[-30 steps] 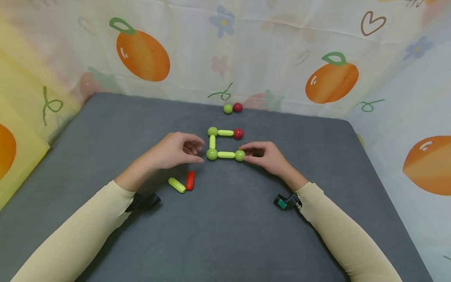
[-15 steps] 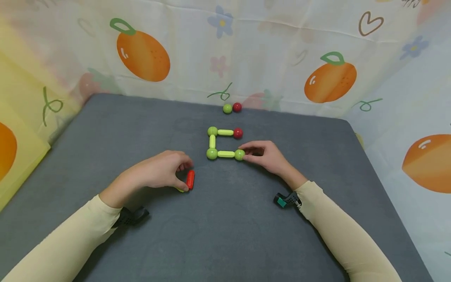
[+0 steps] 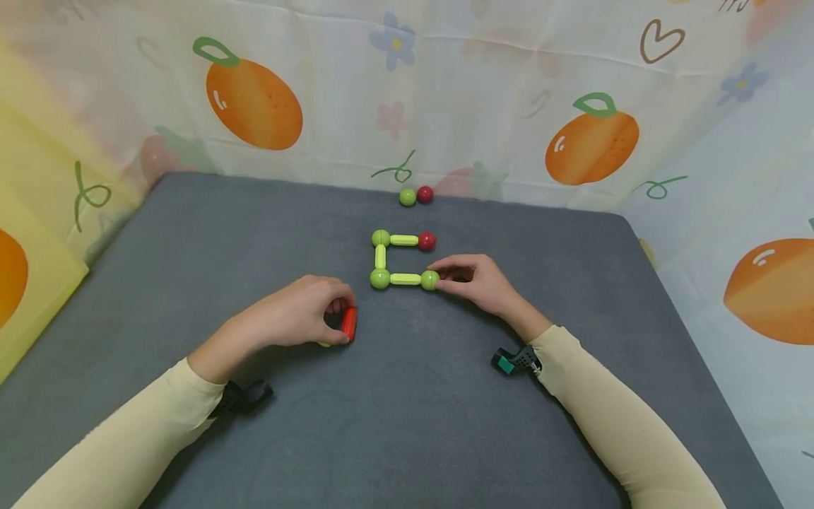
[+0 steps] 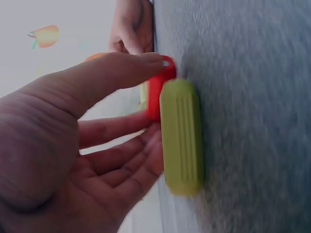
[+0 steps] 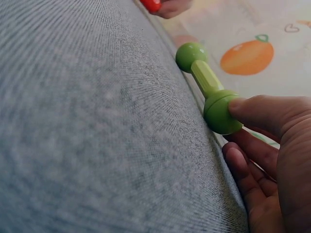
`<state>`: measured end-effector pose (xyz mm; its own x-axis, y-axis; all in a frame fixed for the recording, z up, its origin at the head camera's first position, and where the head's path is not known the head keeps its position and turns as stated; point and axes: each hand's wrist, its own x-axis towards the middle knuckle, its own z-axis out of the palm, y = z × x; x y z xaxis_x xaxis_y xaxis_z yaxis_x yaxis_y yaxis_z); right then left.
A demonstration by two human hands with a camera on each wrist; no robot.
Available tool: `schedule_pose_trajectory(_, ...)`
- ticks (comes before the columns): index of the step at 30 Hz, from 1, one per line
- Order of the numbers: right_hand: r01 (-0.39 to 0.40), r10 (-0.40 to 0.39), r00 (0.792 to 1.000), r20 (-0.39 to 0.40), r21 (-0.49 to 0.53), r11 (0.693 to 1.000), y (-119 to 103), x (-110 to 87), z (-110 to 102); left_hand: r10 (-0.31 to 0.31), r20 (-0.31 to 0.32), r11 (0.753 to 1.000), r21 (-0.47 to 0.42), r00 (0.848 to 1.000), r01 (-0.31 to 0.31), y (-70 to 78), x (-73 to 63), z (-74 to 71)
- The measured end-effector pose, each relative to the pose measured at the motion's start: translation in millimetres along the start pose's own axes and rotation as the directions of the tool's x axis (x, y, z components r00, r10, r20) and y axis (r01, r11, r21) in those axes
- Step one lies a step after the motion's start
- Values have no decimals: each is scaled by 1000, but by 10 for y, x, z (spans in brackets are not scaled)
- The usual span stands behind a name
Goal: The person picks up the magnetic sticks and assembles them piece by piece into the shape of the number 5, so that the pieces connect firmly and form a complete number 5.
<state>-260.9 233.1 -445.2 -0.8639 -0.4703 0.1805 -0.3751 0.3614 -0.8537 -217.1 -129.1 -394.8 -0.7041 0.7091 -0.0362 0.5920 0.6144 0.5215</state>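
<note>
My left hand (image 3: 302, 309) pinches a short red rod (image 3: 349, 323) lengthwise, thumb at one end and a fingertip at the other. A loose yellow-green rod (image 4: 181, 138) lies on the table beside it, mostly covered by the hand in the head view. My right hand (image 3: 477, 284) holds a green ball (image 3: 429, 281) between thumb and fingers. That ball ends a C-shaped frame: a yellow-green rod (image 3: 405, 279) runs to a corner green ball (image 3: 380, 278), another rod rises to an upper green ball (image 3: 381, 239), and a third reaches a dark red ball (image 3: 427, 241).
Behind the frame, a loose green ball (image 3: 408, 197) and a loose red ball (image 3: 425, 194) sit side by side near the back edge of the grey table (image 3: 407, 424). A fruit-printed curtain (image 3: 343, 92) hangs beyond that edge.
From beside the frame, my left hand has come down toward the near left and taken hold of the red rod, shifting it slightly. The right hand stays at its green ball.
</note>
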Motion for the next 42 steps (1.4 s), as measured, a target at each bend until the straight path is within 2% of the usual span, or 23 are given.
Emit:
schedule_pose_trajectory(5,1,-1,1000,12,-4,1000,-6,11,18,62,-67,997,-48,996,-65,123,73,103)
schedule_pose_trajectory(10,1,-1,1000,-4,-15,1000,-5,-5,11,122,-117,990,-56,986,-130,288,266,240)
schedule_pose_trajectory(13,3,-3,1000,-5,-19,1000,-9,-6,5,111,-142,992,-49,984,-119,381,387,305)
schedule_pose_trajectory(18,14,-14,1000,-5,-13,1000,-14,-4,-4,60,-174,997,-47,983,-69,520,586,338)
schedule_pose_trajectory(25,28,-28,1000,1,-18,999,10,-13,-14,29,-173,998,-42,985,-37,653,837,369)
schedule_pose_trajectory(33,28,-28,1000,6,-18,999,15,-7,-25,5,-164,999,-37,986,-12,698,936,388)
schedule_pose_trajectory(42,34,-34,999,2,-5,999,22,0,-19,-6,-170,1000,4,985,7,735,955,421)
